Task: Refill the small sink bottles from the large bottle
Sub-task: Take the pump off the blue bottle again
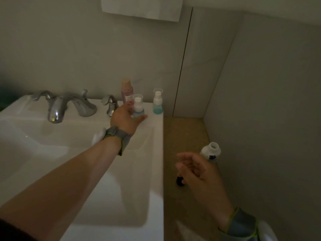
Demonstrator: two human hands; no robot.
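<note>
My left hand [126, 118] reaches across the white sink [83, 153] and grips a small clear bottle [138, 106] with blue liquid and a clear cap, standing on the sink's back right ledge. A second small blue bottle [158, 101] stands to its right at the ledge's corner. A pink bottle [127, 90] stands behind them against the wall. My right hand [196, 168] hovers over the floor with loosely curled fingers, holding nothing I can make out. The large white bottle [211, 151] stands uncapped on the floor beyond it. A dark cap [180, 180] lies on the floor under my right hand.
A chrome faucet [57, 106] with two handles sits at the back of the sink. A white towel [141, 8] hangs on the wall above. The room is dim. Walls close in the narrow floor strip to the right of the sink.
</note>
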